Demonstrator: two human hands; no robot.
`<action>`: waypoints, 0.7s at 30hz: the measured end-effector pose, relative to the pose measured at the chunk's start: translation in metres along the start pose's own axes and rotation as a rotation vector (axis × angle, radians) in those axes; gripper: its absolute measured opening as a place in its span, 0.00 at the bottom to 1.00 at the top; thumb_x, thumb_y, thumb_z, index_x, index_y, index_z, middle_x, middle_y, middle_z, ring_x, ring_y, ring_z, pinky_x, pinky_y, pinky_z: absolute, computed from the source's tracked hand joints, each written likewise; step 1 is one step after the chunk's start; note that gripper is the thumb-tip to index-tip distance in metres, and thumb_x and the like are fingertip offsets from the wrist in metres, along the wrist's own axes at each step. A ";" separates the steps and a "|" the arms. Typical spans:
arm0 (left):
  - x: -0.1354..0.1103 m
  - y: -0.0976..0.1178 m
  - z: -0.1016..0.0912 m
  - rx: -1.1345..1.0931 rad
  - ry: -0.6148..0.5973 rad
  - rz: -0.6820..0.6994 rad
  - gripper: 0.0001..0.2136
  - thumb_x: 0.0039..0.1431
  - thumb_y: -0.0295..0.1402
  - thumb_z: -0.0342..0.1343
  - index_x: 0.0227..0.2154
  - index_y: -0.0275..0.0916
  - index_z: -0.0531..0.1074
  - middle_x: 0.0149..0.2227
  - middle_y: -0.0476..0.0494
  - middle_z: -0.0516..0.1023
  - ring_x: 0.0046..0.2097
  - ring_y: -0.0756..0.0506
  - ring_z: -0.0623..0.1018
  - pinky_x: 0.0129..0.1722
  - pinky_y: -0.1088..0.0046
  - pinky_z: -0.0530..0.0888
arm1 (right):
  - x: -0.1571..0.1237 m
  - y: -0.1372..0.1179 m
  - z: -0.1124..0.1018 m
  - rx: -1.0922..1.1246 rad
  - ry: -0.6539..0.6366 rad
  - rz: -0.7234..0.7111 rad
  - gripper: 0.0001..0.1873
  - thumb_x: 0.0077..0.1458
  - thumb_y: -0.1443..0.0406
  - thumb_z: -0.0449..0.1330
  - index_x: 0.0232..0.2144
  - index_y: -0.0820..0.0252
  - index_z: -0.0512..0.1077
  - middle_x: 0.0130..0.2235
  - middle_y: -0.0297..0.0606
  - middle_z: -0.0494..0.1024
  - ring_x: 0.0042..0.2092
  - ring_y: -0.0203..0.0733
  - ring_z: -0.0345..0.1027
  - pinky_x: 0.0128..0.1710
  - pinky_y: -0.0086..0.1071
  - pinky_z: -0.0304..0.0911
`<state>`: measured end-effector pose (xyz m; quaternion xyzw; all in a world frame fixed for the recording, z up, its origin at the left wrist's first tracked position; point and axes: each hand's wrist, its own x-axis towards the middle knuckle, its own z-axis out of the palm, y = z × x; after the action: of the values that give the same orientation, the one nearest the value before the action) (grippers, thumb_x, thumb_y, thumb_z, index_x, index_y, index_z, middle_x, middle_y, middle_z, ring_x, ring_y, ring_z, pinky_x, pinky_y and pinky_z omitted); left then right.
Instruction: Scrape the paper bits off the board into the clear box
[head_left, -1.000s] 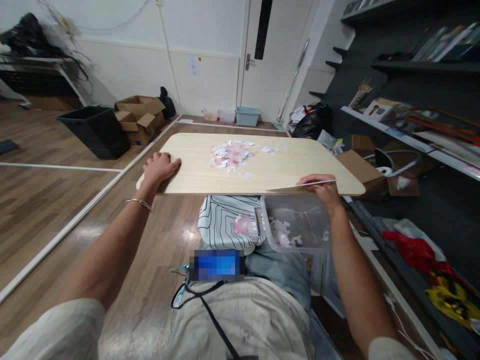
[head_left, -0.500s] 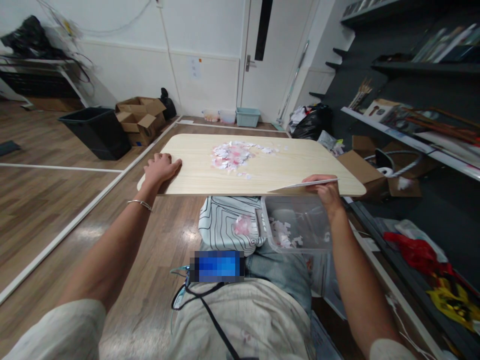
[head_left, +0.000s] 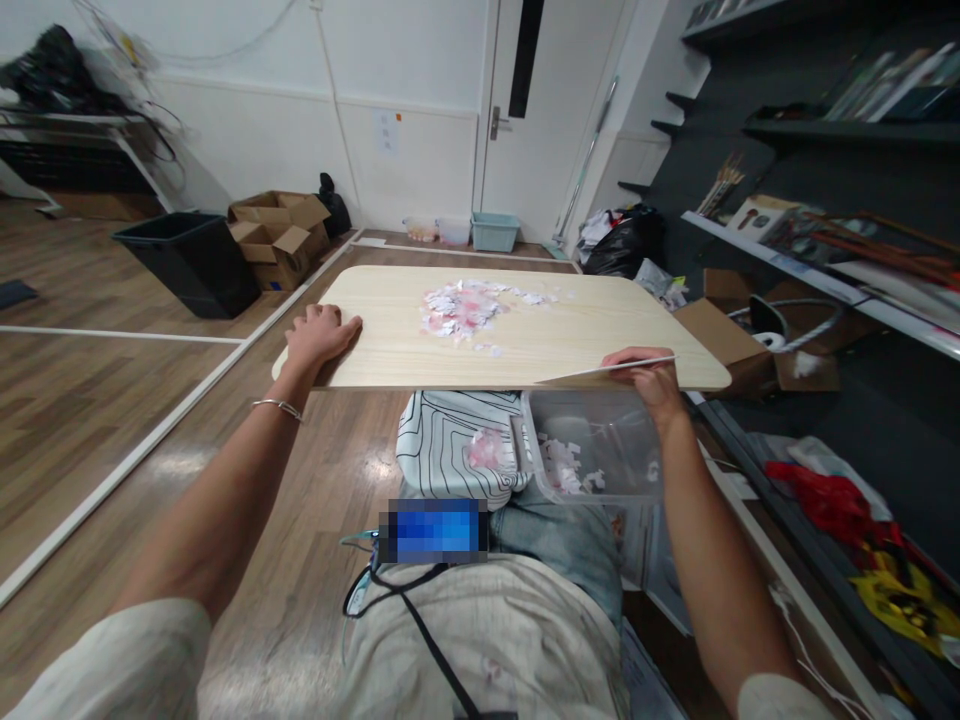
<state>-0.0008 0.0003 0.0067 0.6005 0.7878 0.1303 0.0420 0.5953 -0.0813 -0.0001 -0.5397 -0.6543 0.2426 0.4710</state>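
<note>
A pale wooden tabletop lies in front of me with a heap of small white and pink paper scraps near its middle. Flat on its left end rests my left hand, fingers spread and nothing held. My right hand, near the front right edge, is closed on a thin white sheet, seen almost edge-on and low over the wood. Below that hand, a clear plastic bin contains some white scraps. Beside the bin, a white cushion with black lines has a pink patch of scraps on it.
Dark shelves with sundries run along the right side. An open cardboard box stands beyond the table's right end. To the left are a black trash bin and cardboard boxes. A blurred phone-like screen lies at my lap.
Both hands, the sheet and the scraps stay in nearly the same places. Only a very slight shift of the view shows.
</note>
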 end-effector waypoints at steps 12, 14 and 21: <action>-0.001 0.001 0.000 -0.027 0.025 -0.003 0.36 0.76 0.56 0.47 0.71 0.37 0.81 0.80 0.14 0.75 0.76 0.13 0.77 0.75 0.29 0.74 | 0.001 -0.010 -0.002 -0.046 -0.046 -0.019 0.06 0.46 0.55 0.75 0.25 0.45 0.85 0.37 0.40 0.92 0.41 0.57 0.85 0.50 0.48 0.84; -0.001 0.001 0.000 -0.032 0.022 -0.006 0.36 0.76 0.57 0.48 0.72 0.37 0.81 0.80 0.14 0.74 0.76 0.13 0.77 0.76 0.30 0.73 | 0.000 -0.012 -0.001 -0.064 -0.040 -0.015 0.08 0.48 0.53 0.75 0.26 0.46 0.84 0.37 0.40 0.92 0.41 0.55 0.84 0.49 0.47 0.84; 0.000 -0.001 -0.001 -0.030 0.006 0.002 0.37 0.76 0.56 0.47 0.72 0.37 0.80 0.80 0.14 0.74 0.76 0.12 0.76 0.75 0.28 0.73 | 0.005 -0.001 0.005 -0.076 0.122 0.098 0.12 0.41 0.55 0.77 0.26 0.46 0.78 0.31 0.38 0.87 0.42 0.58 0.84 0.54 0.50 0.85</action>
<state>-0.0017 0.0004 0.0074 0.6003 0.7852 0.1442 0.0484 0.5910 -0.0758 0.0002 -0.6023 -0.6059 0.2071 0.4766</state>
